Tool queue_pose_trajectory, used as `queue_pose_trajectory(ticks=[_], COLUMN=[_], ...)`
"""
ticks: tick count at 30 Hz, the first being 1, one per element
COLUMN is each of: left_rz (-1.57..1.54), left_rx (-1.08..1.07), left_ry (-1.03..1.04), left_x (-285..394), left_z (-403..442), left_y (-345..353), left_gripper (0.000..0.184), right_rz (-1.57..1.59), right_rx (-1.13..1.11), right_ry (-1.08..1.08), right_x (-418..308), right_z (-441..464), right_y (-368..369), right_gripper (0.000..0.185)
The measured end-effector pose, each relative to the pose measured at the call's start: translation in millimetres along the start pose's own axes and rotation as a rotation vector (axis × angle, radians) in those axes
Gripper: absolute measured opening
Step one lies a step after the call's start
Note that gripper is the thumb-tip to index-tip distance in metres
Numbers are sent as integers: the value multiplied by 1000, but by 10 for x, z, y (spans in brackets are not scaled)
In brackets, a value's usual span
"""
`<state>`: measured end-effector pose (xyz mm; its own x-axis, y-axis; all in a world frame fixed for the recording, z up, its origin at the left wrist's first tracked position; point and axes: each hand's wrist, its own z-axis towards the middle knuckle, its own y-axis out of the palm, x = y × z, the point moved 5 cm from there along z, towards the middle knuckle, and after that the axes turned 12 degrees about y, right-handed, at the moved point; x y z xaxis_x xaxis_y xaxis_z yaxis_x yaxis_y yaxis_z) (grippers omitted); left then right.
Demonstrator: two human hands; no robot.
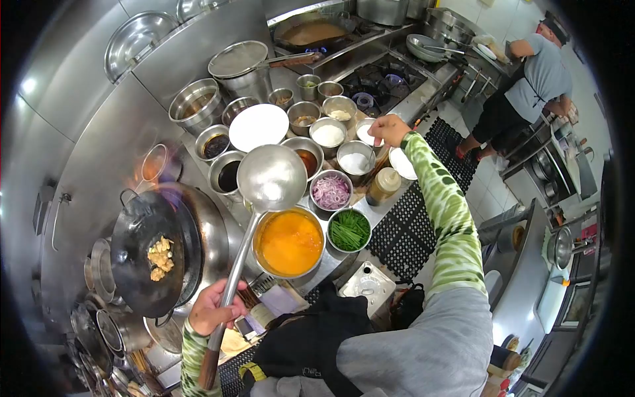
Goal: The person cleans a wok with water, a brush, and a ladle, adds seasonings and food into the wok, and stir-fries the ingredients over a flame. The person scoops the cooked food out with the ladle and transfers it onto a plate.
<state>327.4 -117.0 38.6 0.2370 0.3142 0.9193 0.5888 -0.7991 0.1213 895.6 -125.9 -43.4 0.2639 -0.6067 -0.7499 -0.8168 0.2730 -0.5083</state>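
My left hand (215, 308) is closed round the long handle of a steel ladle (272, 177). The ladle's bowl hangs above the metal containers, partly covering those beneath. My right hand (389, 130) reaches out and pinches a small spoon (372, 157), its lower end in a steel bowl of white powder (354, 163). Below the ladle is a pot of orange-yellow liquid (289, 242), apparently beaten egg. Beside it are a bowl of sliced purple onion (331, 191) and a bowl of chopped green stalks (349, 230). On the left, a dark wok (132, 258) holds browned food pieces (161, 258).
Flames (151, 169) rise behind the wok. A white plate (258, 128) lies among several sauce and seasoning pots. A squeeze bottle (383, 185) stands near my right forearm. Farther back are a gas stove (383, 83) and a pan of brown liquid (311, 32). Another person (529, 79) stands at right.
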Motion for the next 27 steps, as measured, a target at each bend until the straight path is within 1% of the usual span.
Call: queue_pose_trajectory(ticks=[2,5,6,9,10,13,14,17,21,22,25,27], left_rz=[9,-23,-39,18,31,58,63,77,60,49,52,71], left_rx=[10,-27,-33,-16,-16,-8,-2,9,15,17,14,18], left_ry=[13,-7,-11,-36,-44,-67,-73,-78,-88,-88,-92,-100], left_x=[2,61,80,72,79,99,113,130,155,161,159,179], left_z=[157,302,329,369,375,368,377,434,533,551,603,636], left_y=[62,138,168,187,181,195,201,207,226,233,230,244], left_gripper=[54,54,54,54,54,53,53,52,52,52,53,53], right_rz=[126,129,54,-159,-349,-807,-790,-596,-331,-295,-287,-254], right_rx=[-28,-126,-135,14,120,324,333,416,373,388,414,427], right_ry=[25,39,42,-184,-389,-372,-422,-425,-370,-380,-324,-362], right_x=[29,136,157,175,154,-86,-112,-226,70,113,279,354], right_z=[-37,4,-11,-22,-13,-334,-380,-460,-137,-94,31,84], right_y=[2,65,75,68,44,23,18,-86,-31,-13,46,84], right_gripper=[20,20,19,22,30,37,43,40,42,44,45,40])
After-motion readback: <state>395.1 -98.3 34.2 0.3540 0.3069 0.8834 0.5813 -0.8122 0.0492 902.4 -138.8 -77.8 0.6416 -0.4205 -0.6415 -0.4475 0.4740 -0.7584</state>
